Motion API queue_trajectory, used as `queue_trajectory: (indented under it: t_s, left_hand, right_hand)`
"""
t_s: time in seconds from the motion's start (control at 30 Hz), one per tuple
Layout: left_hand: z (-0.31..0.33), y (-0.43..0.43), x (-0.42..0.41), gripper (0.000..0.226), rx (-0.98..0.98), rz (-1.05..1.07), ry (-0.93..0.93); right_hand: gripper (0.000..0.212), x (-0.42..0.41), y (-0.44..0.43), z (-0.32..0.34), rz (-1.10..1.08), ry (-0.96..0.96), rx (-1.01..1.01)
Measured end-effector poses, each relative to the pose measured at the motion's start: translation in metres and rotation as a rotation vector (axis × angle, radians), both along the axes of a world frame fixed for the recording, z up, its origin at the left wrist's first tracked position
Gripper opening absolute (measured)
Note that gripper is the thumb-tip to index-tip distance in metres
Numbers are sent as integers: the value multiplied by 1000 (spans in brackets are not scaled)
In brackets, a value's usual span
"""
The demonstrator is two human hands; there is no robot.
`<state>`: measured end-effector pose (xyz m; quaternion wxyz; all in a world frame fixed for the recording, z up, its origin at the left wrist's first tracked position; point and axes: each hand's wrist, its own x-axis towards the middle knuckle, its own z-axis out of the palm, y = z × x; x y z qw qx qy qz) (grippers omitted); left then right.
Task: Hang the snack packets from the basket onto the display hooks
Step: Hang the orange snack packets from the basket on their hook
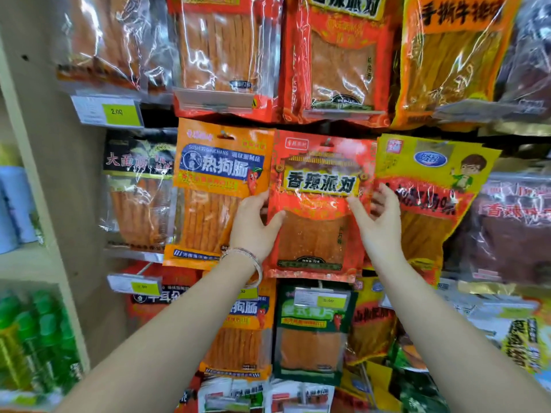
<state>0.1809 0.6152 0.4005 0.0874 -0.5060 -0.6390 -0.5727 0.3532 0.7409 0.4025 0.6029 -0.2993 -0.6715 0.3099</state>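
The display hook (327, 141) is mostly hidden behind the red snack packet (319, 204). Top-row packets are cut off. The lower price tag (143, 286) is blurred unreadable.

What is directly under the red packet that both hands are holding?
Below the red packet hangs a green packet with a price tag in front of its top. The tag hides its hook; what hangs behind it cannot be seen.

We see hook display wall (74, 180), red snack packet (316, 204) on hook (327, 142), orange packet (214, 189), yellow packet (426, 186) alongside
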Motion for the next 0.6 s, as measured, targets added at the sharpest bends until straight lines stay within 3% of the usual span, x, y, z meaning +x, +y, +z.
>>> queue_trajectory:
  t_s: [0.1, 0.23, 0.47, 0.6]
  left_hand:
    - [-3, 3, -1, 42, -85, 19, -70]
    - [-1, 2, 3, 43, -65, 54, -75]
    - [-2, -6, 12, 34, -10, 0, -138]
    - [-8, -11, 15, 22, 38, 92, -25]
  right_hand:
    - [73, -1, -6, -6, -59, -167, 46]
    - [75, -5, -17, -7, -64, -258, 137]
    - [58, -3, -39, -8, -43, -269, 166]
    - [45, 4, -47, -14, -91, -266, 196]
